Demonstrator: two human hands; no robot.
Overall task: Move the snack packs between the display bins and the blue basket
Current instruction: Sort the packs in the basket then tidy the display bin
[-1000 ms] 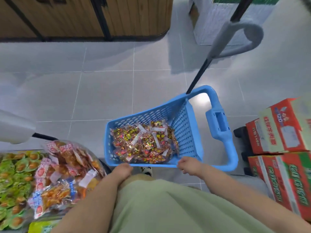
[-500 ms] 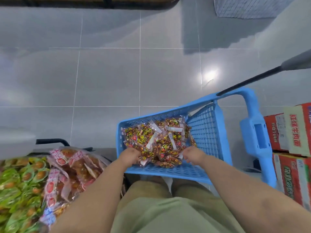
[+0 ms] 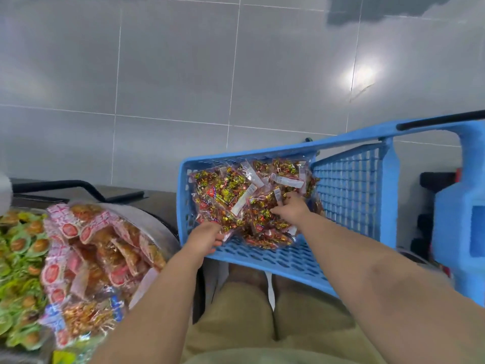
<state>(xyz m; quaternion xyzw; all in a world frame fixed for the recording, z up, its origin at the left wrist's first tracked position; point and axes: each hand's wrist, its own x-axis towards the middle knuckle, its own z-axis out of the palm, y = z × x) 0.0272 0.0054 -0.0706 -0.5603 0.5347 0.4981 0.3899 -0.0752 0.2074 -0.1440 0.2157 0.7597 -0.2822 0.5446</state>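
Blue basket: held snack packs. Left hand and right hand, apart, each gripped packs inside it.

We see a perforated blue plastic basket holding shiny clear-film snack packs, above a glossy grey tiled floor.

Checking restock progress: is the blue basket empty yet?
Not empty. A heap of snack packs lies in the blue basket, covering much of its floor.
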